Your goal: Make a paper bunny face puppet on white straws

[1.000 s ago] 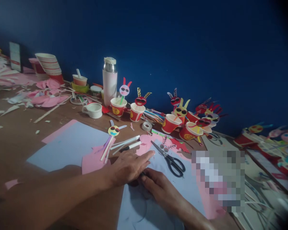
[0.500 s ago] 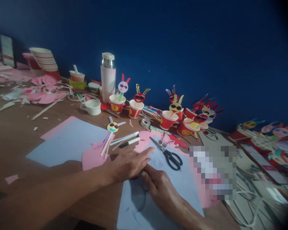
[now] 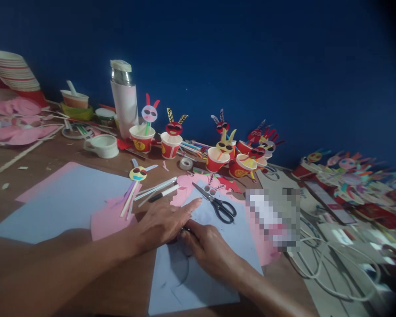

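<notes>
My left hand (image 3: 166, 219) lies over the near end of a white paper sheet (image 3: 198, 288), its index finger pointing right and its other fingers curled. My right hand (image 3: 204, 246) meets it from the right, fingers closed. Between them is a small dark thing, mostly covered, whose kind I cannot make out. A faint curved line shows on the sheet below. Black-handled scissors (image 3: 222, 207) lie on the paper beyond my hands, blades partly apart. A black-and-white pen (image 3: 164, 193) and a yellow paper rabbit face on sticks (image 3: 137, 173) are near my left hand.
Red paper cups (image 3: 142, 140) with paper faces line the blue wall, beside a flask (image 3: 123, 103) and a white mug (image 3: 103, 146). Another white sheet (image 3: 62, 204) lies left over pink paper. A roll of tape (image 3: 186, 164) sits mid-table. Cables (image 3: 317, 275) run along the right.
The view has turned a little to the right, so the table's things appear further left. My hands keep nearly the same pose, together over the paper. The scissors have not visibly been moved.
</notes>
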Motion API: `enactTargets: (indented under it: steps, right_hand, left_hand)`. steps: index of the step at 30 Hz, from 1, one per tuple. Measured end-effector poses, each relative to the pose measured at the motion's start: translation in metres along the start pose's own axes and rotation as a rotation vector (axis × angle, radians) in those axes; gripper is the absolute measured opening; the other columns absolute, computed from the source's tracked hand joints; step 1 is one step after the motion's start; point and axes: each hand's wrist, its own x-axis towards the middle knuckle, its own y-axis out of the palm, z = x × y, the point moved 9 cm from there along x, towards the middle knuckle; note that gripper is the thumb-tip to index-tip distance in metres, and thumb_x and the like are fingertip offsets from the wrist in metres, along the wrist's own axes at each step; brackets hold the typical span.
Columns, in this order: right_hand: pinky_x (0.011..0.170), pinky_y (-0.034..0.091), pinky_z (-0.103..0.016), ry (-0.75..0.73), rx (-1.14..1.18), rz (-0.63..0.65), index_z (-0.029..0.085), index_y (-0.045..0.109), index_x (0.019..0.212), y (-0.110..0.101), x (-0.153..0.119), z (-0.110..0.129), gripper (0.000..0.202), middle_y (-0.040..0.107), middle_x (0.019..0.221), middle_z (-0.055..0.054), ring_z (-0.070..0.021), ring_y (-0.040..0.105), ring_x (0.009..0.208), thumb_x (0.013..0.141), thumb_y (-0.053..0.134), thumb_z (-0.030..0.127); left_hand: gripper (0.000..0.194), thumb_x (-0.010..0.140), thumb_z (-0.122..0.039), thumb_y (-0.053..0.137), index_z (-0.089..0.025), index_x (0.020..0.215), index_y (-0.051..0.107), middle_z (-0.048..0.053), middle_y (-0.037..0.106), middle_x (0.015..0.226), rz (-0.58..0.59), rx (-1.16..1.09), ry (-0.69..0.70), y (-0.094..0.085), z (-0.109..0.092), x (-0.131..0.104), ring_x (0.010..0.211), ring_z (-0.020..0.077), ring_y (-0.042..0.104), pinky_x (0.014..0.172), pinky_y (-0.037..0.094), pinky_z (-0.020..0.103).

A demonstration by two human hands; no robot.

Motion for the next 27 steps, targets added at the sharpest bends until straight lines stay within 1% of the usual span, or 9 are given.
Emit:
enactTargets:
  steps: [3, 5, 8, 11, 13, 16, 19, 23, 27]
  right_hand:
    - [0.057, 0.036, -0.021, -0.006, -0.013, -0.008, 0.020, 0.059, 0.097, -0.002, 0.001, 0.000, 0.021, 0.065, 0.071, -0.001, -0.0121, 0.054, 0.058, 0.088, 0.040, 0.024]
    - [0.057, 0.036, -0.021, -0.006, -0.028, -0.005, 0.020, 0.059, 0.095, -0.002, 0.001, 0.000, 0.020, 0.066, 0.072, -0.001, -0.0126, 0.056, 0.059, 0.088, 0.041, 0.024]
    - [0.058, 0.036, -0.021, 0.005, -0.070, -0.010, 0.019, 0.059, 0.094, -0.004, 0.000, 0.000, 0.019, 0.068, 0.075, -0.003, -0.0144, 0.060, 0.064, 0.087, 0.042, 0.025]
    - [0.058, 0.036, -0.022, 0.023, -0.096, -0.022, 0.018, 0.059, 0.091, -0.008, -0.003, 0.003, 0.018, 0.069, 0.080, -0.005, -0.0168, 0.063, 0.070, 0.087, 0.043, 0.026]
    - [0.059, 0.037, -0.022, 0.018, -0.077, -0.017, 0.019, 0.058, 0.092, -0.010, -0.005, 0.008, 0.017, 0.070, 0.083, -0.006, -0.0176, 0.065, 0.074, 0.088, 0.043, 0.025]
    - [0.061, 0.037, -0.021, 0.005, -0.086, 0.005, 0.019, 0.057, 0.097, -0.010, -0.007, 0.015, 0.016, 0.070, 0.089, -0.006, -0.0185, 0.066, 0.082, 0.088, 0.044, 0.021]
    - [0.060, 0.037, -0.023, -0.016, -0.216, 0.001, 0.017, 0.058, 0.092, -0.010, -0.009, 0.017, 0.014, 0.070, 0.086, -0.007, -0.0201, 0.066, 0.079, 0.087, 0.045, 0.020]
    - [0.056, 0.035, -0.025, -0.085, -0.368, -0.045, 0.016, 0.058, 0.085, -0.015, -0.014, 0.018, 0.015, 0.068, 0.077, -0.006, -0.0195, 0.064, 0.068, 0.088, 0.046, 0.023]
    - [0.052, 0.033, -0.026, -0.164, -0.459, -0.120, 0.018, 0.055, 0.083, -0.024, -0.023, 0.020, 0.006, 0.065, 0.072, -0.002, -0.0190, 0.062, 0.064, 0.086, 0.050, 0.020]
  left_hand:
    - [0.048, 0.091, -0.027, 0.034, -0.016, 0.137, 0.026, 0.000, 0.067, 0.075, 0.011, -0.005, -0.002, 0.000, 0.000, 0.000, 0.068, 0.0141, 0.064, 0.076, 0.047, 0.028]
    - [0.046, 0.092, -0.028, 0.032, -0.017, 0.136, 0.029, 0.001, 0.068, 0.077, -0.003, 0.007, -0.014, -0.002, 0.000, 0.001, 0.069, 0.0139, 0.064, 0.078, 0.047, 0.028]
    - [0.042, 0.092, -0.033, 0.034, -0.018, 0.131, 0.038, 0.004, 0.068, 0.087, 0.000, 0.024, -0.073, -0.008, 0.002, 0.001, 0.082, 0.0163, 0.064, 0.081, 0.046, 0.029]
    - [0.043, 0.090, -0.037, 0.040, -0.019, 0.129, 0.040, 0.006, 0.067, 0.097, 0.049, 0.020, -0.112, -0.011, 0.002, -0.002, 0.092, 0.0189, 0.062, 0.080, 0.046, 0.029]
    - [0.043, 0.089, -0.037, 0.042, -0.019, 0.129, 0.039, 0.006, 0.067, 0.098, 0.073, -0.006, -0.101, -0.014, -0.001, -0.004, 0.092, 0.0190, 0.061, 0.081, 0.045, 0.029]
    - [0.039, 0.090, -0.035, 0.041, -0.021, 0.126, 0.041, 0.003, 0.067, 0.092, 0.102, -0.088, -0.068, -0.018, -0.007, -0.005, 0.087, 0.0180, 0.062, 0.077, 0.043, 0.028]
    - [0.034, 0.089, -0.039, 0.042, -0.023, 0.119, 0.046, 0.001, 0.067, 0.089, 0.176, -0.171, -0.060, -0.018, -0.011, -0.004, 0.083, 0.0175, 0.062, 0.072, 0.040, 0.026]
    - [0.034, 0.086, -0.044, 0.046, -0.021, 0.111, 0.052, 0.001, 0.066, 0.083, 0.271, -0.190, -0.133, -0.018, -0.008, 0.001, 0.077, 0.0178, 0.061, 0.067, 0.039, 0.025]
    - [0.027, 0.088, -0.041, 0.043, -0.019, 0.083, 0.057, 0.000, 0.062, 0.075, 0.428, -0.211, -0.076, -0.014, -0.017, 0.006, 0.070, 0.0152, 0.058, 0.062, 0.036, 0.024]
